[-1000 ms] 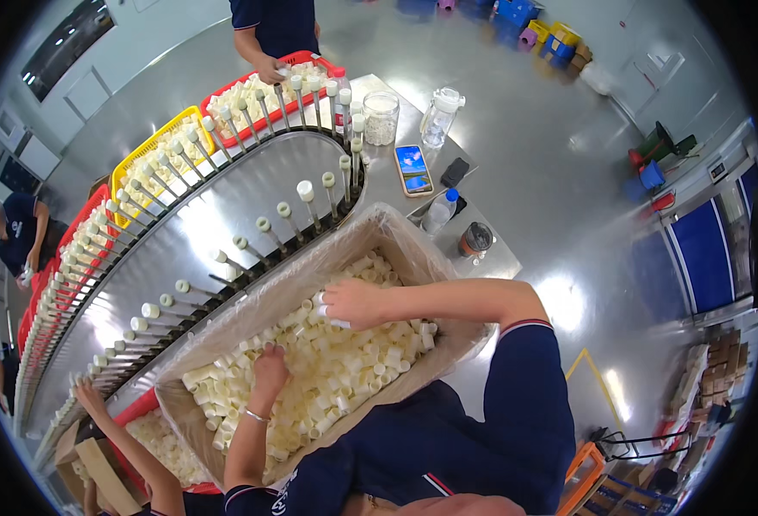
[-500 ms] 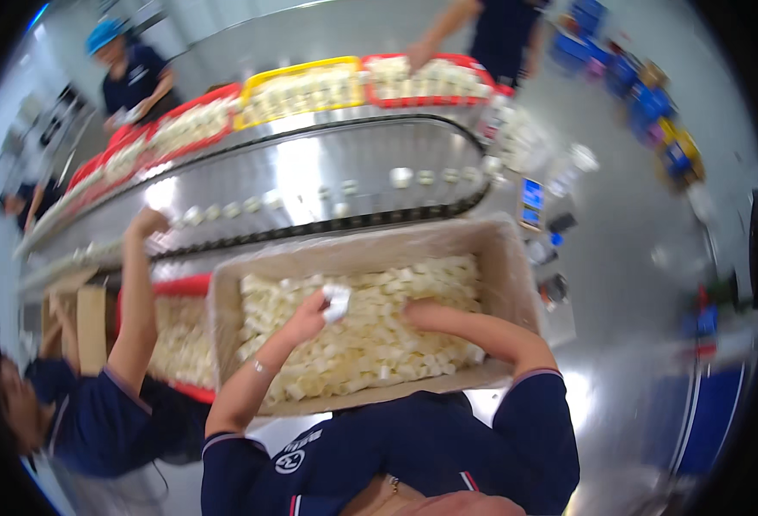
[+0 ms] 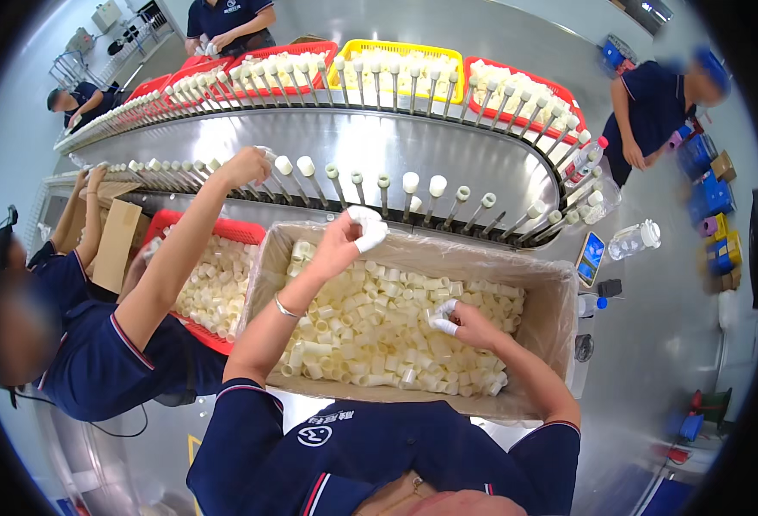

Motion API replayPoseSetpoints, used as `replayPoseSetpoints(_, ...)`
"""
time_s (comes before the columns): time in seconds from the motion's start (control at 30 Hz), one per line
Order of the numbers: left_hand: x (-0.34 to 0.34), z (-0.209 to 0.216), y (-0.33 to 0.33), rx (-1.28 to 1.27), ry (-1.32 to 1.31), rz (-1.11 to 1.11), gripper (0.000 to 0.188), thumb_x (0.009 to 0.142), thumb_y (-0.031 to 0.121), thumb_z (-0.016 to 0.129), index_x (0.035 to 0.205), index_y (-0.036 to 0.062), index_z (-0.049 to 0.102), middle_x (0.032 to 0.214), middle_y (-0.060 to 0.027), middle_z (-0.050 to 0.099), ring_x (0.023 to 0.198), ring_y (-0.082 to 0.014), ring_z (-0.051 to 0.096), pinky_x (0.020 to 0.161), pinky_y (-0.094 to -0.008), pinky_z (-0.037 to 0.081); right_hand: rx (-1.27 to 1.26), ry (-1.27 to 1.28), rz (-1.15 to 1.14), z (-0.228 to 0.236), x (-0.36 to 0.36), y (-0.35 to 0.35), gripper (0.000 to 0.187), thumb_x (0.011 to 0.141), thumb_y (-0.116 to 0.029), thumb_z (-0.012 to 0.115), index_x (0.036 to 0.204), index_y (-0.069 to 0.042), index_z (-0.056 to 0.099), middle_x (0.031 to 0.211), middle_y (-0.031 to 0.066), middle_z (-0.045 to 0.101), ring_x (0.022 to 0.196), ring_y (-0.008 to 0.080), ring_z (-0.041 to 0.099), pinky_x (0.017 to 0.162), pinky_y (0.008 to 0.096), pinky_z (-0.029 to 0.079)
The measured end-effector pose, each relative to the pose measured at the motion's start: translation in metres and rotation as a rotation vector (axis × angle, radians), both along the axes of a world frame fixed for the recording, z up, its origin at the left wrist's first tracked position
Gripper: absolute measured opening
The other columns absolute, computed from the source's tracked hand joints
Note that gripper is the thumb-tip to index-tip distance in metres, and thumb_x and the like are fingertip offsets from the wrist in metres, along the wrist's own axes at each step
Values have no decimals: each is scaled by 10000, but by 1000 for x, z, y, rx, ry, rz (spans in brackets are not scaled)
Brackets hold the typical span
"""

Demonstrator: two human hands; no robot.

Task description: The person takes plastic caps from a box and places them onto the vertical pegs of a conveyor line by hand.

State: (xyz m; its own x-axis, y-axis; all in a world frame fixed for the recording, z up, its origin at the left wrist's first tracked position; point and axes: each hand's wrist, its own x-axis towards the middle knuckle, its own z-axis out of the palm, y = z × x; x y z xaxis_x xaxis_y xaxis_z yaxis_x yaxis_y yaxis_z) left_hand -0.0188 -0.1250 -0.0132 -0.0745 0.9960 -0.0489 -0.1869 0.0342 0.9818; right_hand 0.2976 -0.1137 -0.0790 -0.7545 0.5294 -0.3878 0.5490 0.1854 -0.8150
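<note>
My left hand (image 3: 349, 241) is raised over the far rim of the box, close to the row of upright spindles (image 3: 383, 196). White covers sit on its thumb and fingertips, which curl together; what they hold, if anything, I cannot make out. Lower down, my right hand (image 3: 465, 325) hovers over the loose pile, its white-covered thumb and finger pinched around what looks like a short cream plastic tube (image 3: 434, 315). Many such cream tubes (image 3: 379, 331) fill the plastic-lined cardboard box (image 3: 547, 297) before me. Several spindles carry cream or white tubes on top.
A looped conveyor (image 3: 327, 146) runs beyond the box. Behind it stand red baskets and a yellow basket (image 3: 461, 73) of tubes. At my left a co-worker's arm (image 3: 177, 249) reaches to the spindles over a red basket (image 3: 241, 230). A phone (image 3: 591, 258) and bottles lie right.
My left hand has risen from over the pile to the spindles. My right hand has lifted out of the tubes. The co-worker's hand at left moved right; the person at the far right stepped away.
</note>
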Motion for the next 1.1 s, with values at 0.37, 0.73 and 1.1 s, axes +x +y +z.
replayPoseSetpoints(0.37,-4,23,116,345,1614,-49,151,653,59,621,804,64,604,783,-125,630,813,-320,598,681,-431,456,-340,523,-393,47,-8,45,247,929,-164,568,1150,-55,557,859,-21,588,670,52,517,633,242,477)
replayPoseSetpoints(0.73,56,-3,37,840,1287,125,336,716,81,668,1048,64,623,1154,-99,569,942,-312,530,789,-406,460,-471,905,-533,79,9,86,203,858,-80,615,1042,-35,542,1067,134,632,903,188,646,722,326,557)
replayPoseSetpoints(1.1,48,-120,-60,295,1466,-605,203,604,24,612,807,31,621,925,-120,544,1020,-300,504,835,-396,468,1302,-246,31,134,-2,170,200,715,-3,589,908,-39,628,904,116,573,902,296,573,773,394,449)
